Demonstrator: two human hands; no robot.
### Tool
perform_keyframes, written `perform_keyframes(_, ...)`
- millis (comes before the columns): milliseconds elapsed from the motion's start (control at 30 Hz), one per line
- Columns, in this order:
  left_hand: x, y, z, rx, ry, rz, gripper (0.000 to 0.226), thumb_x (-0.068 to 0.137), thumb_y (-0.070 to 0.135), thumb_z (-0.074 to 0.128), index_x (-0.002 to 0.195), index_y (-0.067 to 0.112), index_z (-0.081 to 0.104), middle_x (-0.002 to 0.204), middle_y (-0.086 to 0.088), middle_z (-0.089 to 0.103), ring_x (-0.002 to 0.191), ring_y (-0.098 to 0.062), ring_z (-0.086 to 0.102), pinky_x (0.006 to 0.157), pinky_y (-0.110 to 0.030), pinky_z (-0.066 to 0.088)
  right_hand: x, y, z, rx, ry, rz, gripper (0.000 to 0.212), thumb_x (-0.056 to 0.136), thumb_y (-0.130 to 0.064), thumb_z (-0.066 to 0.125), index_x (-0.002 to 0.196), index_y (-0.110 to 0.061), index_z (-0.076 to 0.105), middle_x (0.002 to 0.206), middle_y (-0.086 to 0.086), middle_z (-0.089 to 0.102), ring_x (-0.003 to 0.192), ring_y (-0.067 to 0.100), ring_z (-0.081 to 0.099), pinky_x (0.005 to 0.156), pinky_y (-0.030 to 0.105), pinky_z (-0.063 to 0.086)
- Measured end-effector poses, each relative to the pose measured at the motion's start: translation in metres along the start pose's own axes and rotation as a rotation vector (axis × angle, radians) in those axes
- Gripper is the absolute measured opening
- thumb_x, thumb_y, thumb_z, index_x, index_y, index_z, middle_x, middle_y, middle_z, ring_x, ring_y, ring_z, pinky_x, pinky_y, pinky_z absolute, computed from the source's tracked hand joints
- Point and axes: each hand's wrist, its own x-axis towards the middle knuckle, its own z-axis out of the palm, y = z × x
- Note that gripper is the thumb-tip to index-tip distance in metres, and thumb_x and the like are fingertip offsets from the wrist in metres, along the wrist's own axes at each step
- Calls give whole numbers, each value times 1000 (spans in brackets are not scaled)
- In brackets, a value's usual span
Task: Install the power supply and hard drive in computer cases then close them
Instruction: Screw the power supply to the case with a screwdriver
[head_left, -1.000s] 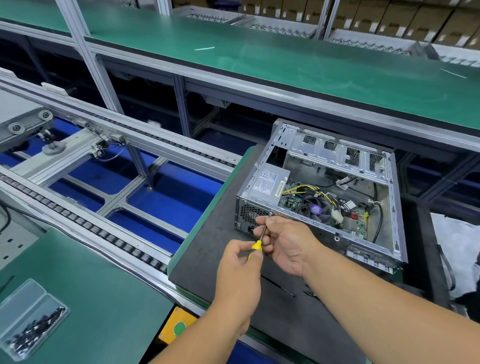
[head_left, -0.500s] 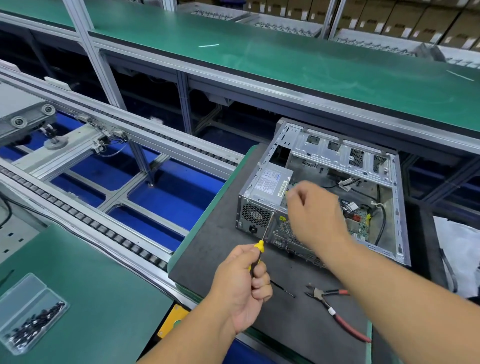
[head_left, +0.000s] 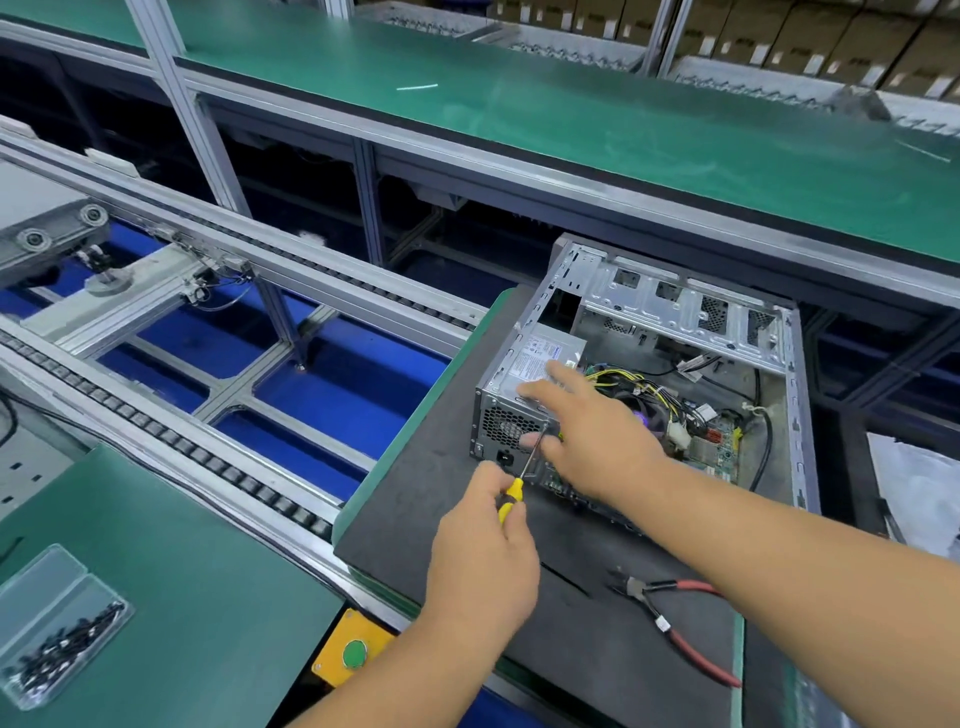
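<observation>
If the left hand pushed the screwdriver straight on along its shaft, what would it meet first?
The left hand grips the screwdriver, whose shaft points up and right at the rear face of the computer case, beside the power supply grille. It would probably meet that panel first; whether the tip is already touching is unclear.

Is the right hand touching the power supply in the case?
Touching. The head view shows the right hand with straight fingers lying on top of the power supply.

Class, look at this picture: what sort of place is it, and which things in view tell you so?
Most likely a computer assembly line in a factory: a roller conveyor runs beside green-matted benches, and an open computer case sits at the workstation.
</observation>
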Motion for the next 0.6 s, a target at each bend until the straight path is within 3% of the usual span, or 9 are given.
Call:
perform_keyframes(133,-1,4,-4,281,36,171,19,100,21,48,89,28,34,74,1,52,68,-22,51,58,-40,39,0,-3,2,-67,43,4,43,99,-46,58,137,-44,39,162,-7,28,104,40,68,77,48,58)
perform_keyframes(233,1,6,-8,207,17,148,15,99,19,52,94,29,43,78,5,56,71,-17,54,63,-38,45,0,-4,2,-112,37,4,43,101,-42,55,139,-44,36,163,-7,25,99,40,69,73,48,58)
perform_keyframes(333,4,11,-5,-183,-8,-131,13,96,18,58,94,31,61,69,11,58,56,-6,50,53,-27,42,0,-5,3,-133,33,15,46,101,-39,54,141,-45,33,164,-8,23,99,39,69,72,47,58)
perform_keyframes(467,7,16,-7,-1017,-79,-685,22,92,8,54,104,8,73,67,-5,49,51,-13,39,46,-25,26,0,-2,5,-132,30,20,45,101,-38,54,141,-45,34,164,-9,24,100,39,68,72,46,58)
perform_keyframes(600,1,16,-15,-1485,-211,-860,13,92,11,58,100,3,64,70,-8,49,55,-14,37,45,-24,28,1,-3,5,-128,29,25,45,101,-37,53,142,-44,36,165,-9,23,100,39,68,72,45,57)
